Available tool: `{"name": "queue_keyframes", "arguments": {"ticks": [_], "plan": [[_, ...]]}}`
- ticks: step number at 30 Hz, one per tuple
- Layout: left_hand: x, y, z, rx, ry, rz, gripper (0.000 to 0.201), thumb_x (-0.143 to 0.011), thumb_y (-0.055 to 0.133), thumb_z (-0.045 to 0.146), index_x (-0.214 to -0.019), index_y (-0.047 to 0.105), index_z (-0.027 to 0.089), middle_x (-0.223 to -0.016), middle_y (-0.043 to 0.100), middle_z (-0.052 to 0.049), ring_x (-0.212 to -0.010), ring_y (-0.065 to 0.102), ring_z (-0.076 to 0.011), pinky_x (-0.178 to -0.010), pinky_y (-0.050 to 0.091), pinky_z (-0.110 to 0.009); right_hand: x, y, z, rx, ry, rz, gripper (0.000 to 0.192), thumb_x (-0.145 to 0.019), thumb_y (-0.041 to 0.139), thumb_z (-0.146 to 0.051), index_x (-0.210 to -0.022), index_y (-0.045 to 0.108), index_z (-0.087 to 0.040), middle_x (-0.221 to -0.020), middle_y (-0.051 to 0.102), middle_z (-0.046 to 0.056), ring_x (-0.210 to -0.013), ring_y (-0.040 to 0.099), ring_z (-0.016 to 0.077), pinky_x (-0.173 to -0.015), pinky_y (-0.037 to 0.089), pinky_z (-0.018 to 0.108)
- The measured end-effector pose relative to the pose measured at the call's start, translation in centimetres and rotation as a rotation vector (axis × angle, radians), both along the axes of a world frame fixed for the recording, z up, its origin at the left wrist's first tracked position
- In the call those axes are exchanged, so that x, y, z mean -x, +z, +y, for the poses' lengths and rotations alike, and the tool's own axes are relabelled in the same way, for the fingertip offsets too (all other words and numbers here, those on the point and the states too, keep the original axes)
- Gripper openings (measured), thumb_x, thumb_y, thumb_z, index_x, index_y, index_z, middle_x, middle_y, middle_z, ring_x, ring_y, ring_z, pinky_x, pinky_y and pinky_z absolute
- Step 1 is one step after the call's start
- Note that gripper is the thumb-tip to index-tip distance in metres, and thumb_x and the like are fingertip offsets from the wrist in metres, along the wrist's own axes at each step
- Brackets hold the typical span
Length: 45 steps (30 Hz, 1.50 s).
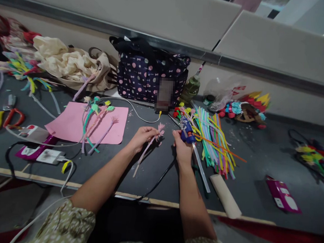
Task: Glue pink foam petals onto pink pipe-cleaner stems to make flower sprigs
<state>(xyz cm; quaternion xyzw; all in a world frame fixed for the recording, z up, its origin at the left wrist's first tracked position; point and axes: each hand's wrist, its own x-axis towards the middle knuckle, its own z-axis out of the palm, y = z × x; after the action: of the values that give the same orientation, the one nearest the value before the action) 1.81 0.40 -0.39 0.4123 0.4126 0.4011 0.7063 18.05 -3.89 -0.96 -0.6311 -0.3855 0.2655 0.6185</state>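
Observation:
Between the fingertips of my left hand [144, 138] is a pipe-cleaner flower [145, 154], with a pale purple stem slanting down toward me and a pink head on top. My right hand [182, 148] is wrapped round a blue hot glue gun [187, 130]. A clear glue stick [201, 169] sticks out of its back end, and a black cord [159, 181] trails from below my hand. The gun's nozzle is hard to make out against the flowers behind it. To the left, finished pipe-cleaner flowers [97, 120] lie on a pink sheet [65, 120].
Loose pipe cleaners [215, 138] are heaped right of the glue gun. Beyond stand a dotted dark bag [142, 73] and a green bottle [191, 87]. A beige roll [225, 196] lies near the front edge. Scissors [14, 118] and a purple power strip [34, 151] are at left.

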Motion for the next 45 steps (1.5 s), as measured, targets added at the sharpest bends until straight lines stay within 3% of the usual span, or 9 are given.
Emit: {"name": "queue_keyframes", "arguments": {"ticks": [8,13,23,30,45], "plan": [[0.2,-0.4,0.2,-0.069,0.055,-0.107,0.035,-0.065,0.082,0.043,-0.075,0.068,0.012,-0.062,0.060,-0.001,-0.049,0.050,-0.0064,-0.049,0.040,-0.019,0.5,-1.1,0.3,0.011,-0.010,0.207,0.045,-0.065,0.078,-0.052,-0.087,0.058,-0.018,-0.070,0.057,-0.004,-0.047,0.047,0.0078,-0.044,0.041,0.023],[0.4,-0.1,0.1,-0.145,0.100,-0.184,0.035,-0.067,0.081,0.044,-0.076,0.067,0.013,-0.065,0.060,-0.001,-0.052,0.053,-0.0081,-0.052,0.046,-0.021,1.1,-1.4,0.1,0.033,0.045,0.229,0.042,-0.065,0.078,-0.051,-0.082,0.061,-0.017,-0.061,0.055,-0.005,-0.046,0.046,0.0088,-0.043,0.040,0.024],[0.4,1.0,-0.3,-0.089,0.188,-0.186,0.030,-0.064,0.083,0.038,-0.073,0.068,0.013,-0.060,0.059,0.001,-0.045,0.046,-0.0048,-0.045,0.042,-0.018,1.7,-1.7,0.1,0.023,0.164,0.275,0.037,-0.066,0.078,-0.050,-0.079,0.065,-0.018,-0.068,0.062,-0.003,-0.046,0.043,0.0075,-0.044,0.038,0.023],[0.3,1.3,-0.3,-0.071,0.223,-0.183,0.031,-0.059,0.085,0.036,-0.069,0.068,0.013,-0.058,0.059,0.001,-0.044,0.045,-0.0046,-0.045,0.041,-0.018,1.8,-1.6,0.0,0.007,0.163,0.272,0.039,-0.065,0.078,-0.050,-0.082,0.065,-0.017,-0.069,0.062,-0.002,-0.047,0.045,0.0076,-0.043,0.039,0.023],[0.3,0.1,-0.1,-0.148,0.152,-0.137,0.035,-0.062,0.083,0.043,-0.077,0.072,0.014,-0.065,0.065,-0.003,-0.050,0.052,-0.0082,-0.050,0.041,-0.021,2.6,-0.7,-0.4,0.055,0.173,0.324,0.041,-0.061,0.082,-0.049,-0.082,0.066,-0.017,-0.069,0.065,-0.001,-0.049,0.050,0.0087,-0.043,0.041,0.021]]}}
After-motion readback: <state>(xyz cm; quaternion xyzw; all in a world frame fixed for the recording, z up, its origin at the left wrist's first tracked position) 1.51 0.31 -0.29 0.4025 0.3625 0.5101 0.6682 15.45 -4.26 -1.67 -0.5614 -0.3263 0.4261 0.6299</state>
